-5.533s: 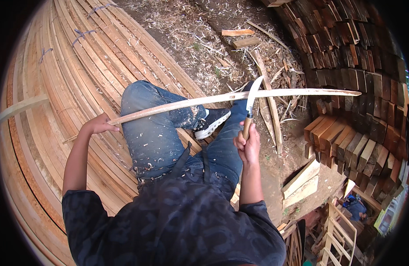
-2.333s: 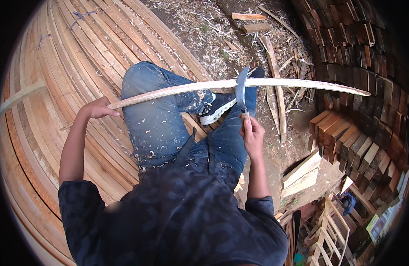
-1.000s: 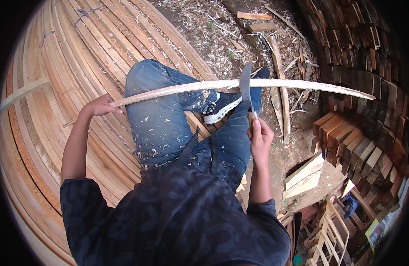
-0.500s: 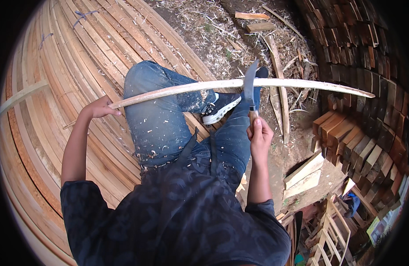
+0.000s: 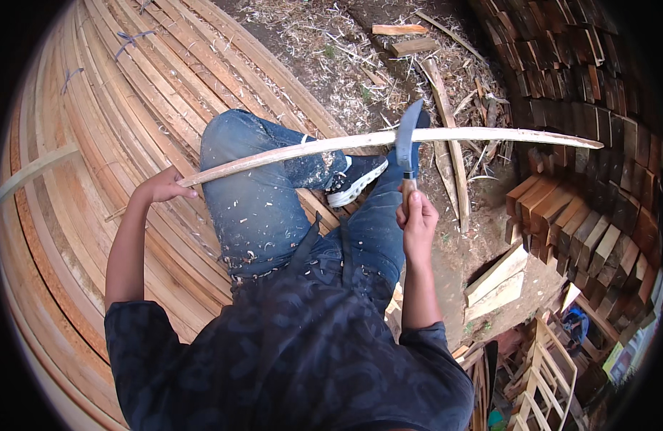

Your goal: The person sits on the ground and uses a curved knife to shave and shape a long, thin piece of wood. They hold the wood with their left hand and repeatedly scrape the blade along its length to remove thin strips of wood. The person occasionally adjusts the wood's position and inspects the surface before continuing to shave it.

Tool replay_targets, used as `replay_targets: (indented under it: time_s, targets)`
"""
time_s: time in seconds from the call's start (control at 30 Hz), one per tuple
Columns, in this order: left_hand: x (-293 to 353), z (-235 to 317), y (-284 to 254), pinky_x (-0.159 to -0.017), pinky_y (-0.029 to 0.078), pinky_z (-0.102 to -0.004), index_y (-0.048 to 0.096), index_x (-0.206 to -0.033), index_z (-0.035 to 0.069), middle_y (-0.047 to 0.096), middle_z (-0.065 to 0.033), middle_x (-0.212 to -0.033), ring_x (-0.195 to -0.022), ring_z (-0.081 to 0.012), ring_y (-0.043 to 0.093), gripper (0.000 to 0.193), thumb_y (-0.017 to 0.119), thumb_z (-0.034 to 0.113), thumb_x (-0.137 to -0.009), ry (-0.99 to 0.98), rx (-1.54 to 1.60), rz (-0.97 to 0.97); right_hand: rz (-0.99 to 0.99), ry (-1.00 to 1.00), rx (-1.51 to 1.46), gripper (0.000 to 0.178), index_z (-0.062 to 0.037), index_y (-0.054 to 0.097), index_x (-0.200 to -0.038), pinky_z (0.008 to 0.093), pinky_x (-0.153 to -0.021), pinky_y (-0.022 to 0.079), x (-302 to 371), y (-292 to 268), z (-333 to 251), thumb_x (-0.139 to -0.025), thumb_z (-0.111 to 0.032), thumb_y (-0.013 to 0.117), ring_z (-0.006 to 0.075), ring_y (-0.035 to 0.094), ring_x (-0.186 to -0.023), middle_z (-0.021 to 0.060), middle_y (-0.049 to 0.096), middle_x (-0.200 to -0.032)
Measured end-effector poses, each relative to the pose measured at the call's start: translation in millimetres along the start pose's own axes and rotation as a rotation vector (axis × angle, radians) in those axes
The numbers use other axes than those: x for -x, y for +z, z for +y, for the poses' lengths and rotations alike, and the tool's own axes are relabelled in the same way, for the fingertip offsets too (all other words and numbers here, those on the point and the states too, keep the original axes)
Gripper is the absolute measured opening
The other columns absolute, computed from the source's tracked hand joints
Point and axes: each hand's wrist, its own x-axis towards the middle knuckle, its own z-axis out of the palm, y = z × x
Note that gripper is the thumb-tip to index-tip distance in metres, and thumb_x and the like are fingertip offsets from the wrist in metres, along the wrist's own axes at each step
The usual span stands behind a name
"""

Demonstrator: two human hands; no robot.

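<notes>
A long, pale wooden strip [image 5: 274, 154] lies across my thighs, its far end reaching out to the right. Near its left end my left hand [image 5: 165, 186] is closed round it, and a thin tip of wood pokes out beyond the hand. My right hand [image 5: 418, 220] grips the wooden handle of a curved, wide-bladed knife [image 5: 406, 138]. The blade points up and away and crosses the strip right of its middle. Whether the edge bites into the wood cannot be made out. Shavings cling to my jeans [image 5: 246, 197].
Long planks [image 5: 80, 237] are laid in a broad stack under me and to the left. Shavings and wood scraps [image 5: 414, 47] litter the ground ahead. Stacked cut timber [image 5: 561, 215] rises on the right. A slatted wooden frame [image 5: 543, 373] stands at the lower right.
The view has shifted slightly. The knife stays at nearly the same spot on the strip, and both hands keep their hold.
</notes>
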Motion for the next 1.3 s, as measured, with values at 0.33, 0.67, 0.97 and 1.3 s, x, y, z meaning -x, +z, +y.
replay_targets:
  time_s: [0.33,0.67,0.97,1.3]
  targets:
    - [-1,2,-5,-0.053,0.042,-0.0310,0.062,-0.084,-0.013,0.056,-0.0083,-0.064,-0.062,-0.0171,0.054,0.071,0.078,0.051,-0.059,0.007,-0.064,-0.013,0.186,-0.057,-0.060,0.031,0.0004,0.059,-0.092,0.0202,-0.046,0.031,5,17,-1,-0.098,-0.027,0.044,0.0035,0.036,-0.051,-0.0048,0.039,-0.058]
    - [-7,-16,5,-0.043,0.036,-0.0330,0.054,-0.055,0.004,0.046,-0.0018,-0.048,-0.045,-0.0128,0.044,0.049,0.078,0.047,-0.063,0.005,0.006,0.052,0.197,-0.147,-0.069,0.032,-0.0014,0.061,-0.095,0.0200,-0.046,0.031,1,11,13,-0.096,-0.031,0.047,0.0033,0.039,-0.050,-0.0047,0.043,-0.058]
    - [-18,-25,9,-0.035,0.026,-0.0267,0.049,-0.054,0.010,0.040,0.0032,-0.045,-0.038,-0.0077,0.036,0.041,0.079,0.034,-0.067,0.131,0.030,0.096,0.240,-0.095,-0.088,0.033,-0.0019,0.059,-0.092,0.0219,-0.046,0.035,11,-3,2,-0.096,-0.032,0.046,0.0057,0.045,-0.050,-0.0037,0.044,-0.057]
    - [-23,-30,9,-0.037,0.028,-0.0293,0.050,-0.050,0.006,0.042,0.0007,-0.045,-0.039,-0.0094,0.038,0.044,0.080,0.035,-0.066,0.126,0.071,0.108,0.163,-0.219,-0.129,0.033,-0.0069,0.050,-0.111,0.0216,-0.044,0.030,22,-30,-24,-0.099,-0.036,0.039,0.0050,0.039,-0.051,-0.0043,0.040,-0.064]
